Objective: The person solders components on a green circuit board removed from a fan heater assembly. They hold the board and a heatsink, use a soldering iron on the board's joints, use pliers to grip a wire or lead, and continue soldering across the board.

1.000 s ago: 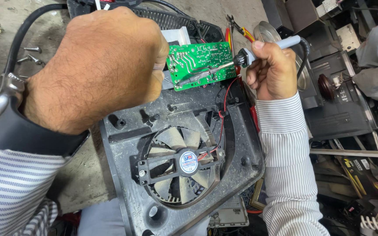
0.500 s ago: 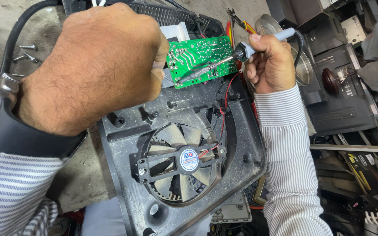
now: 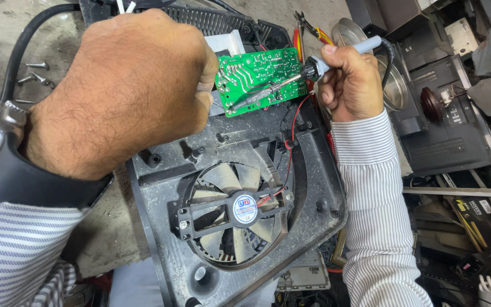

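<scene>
Head view | left hand [image 3: 126, 91] pinches the green circuit board [image 3: 259, 79] tilted above the dusty cooling fan [image 3: 237, 210] | right hand [image 3: 350, 82] grips the soldering iron [image 3: 291, 82], tip on the board | imo keep the board steady, touch joints briefly, steer clear of the red wire [image 3: 292, 136]

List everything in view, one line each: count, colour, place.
green circuit board: one, green, top centre, tilted over the housing
grey soldering iron: one, grey handle, tip on the board
dusty black plastic housing: one, black, centre
grey cooling fan: one, grey, set in the housing
red wire: one, red, board to fan
loose metal screws: several, silver, upper left
black cable: one, black, upper left
left hand: holds the board's left edge
right hand: grips the iron
</scene>
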Motion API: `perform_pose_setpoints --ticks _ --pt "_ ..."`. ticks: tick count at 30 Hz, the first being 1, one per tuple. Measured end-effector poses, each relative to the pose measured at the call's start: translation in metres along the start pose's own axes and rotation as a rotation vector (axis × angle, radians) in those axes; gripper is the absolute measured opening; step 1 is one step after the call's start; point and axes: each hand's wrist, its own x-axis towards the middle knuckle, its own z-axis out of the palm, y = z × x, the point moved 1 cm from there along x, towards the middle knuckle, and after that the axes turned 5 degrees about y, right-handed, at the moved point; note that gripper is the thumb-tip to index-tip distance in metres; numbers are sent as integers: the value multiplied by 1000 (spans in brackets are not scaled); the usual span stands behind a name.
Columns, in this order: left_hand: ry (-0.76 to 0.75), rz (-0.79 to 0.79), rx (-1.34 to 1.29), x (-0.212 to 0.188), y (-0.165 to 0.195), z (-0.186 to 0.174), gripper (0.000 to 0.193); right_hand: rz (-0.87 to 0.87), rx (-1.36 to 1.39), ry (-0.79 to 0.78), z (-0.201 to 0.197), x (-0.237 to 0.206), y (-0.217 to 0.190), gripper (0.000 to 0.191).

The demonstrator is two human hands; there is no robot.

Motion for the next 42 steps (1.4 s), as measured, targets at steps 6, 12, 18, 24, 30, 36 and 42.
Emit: perform_pose_setpoints --ticks 6,12,18,24,30,36,42 --pt "-10 -8 8 -1 3 0 20 12 28 23 0 0 1 30" --pt "-48 -34 29 0 3 1 20 10 32 36 1 0 3 28" --pt "-71 -33 37 1 5 -1 20 27 32 46 1 -1 4 27" --pt "-91 -40 39 1 7 -1 19 -7 28 33 2 -3 4 27" --pt "-168 -74 64 0 8 0 18 -69 14 31 2 -9 2 27" --pt "-105 -20 85 0 9 2 15 -118 24 35 1 -12 2 25" --pt "-64 -3 57 -1 12 4 12 -144 35 28 -1 -15 1 23"
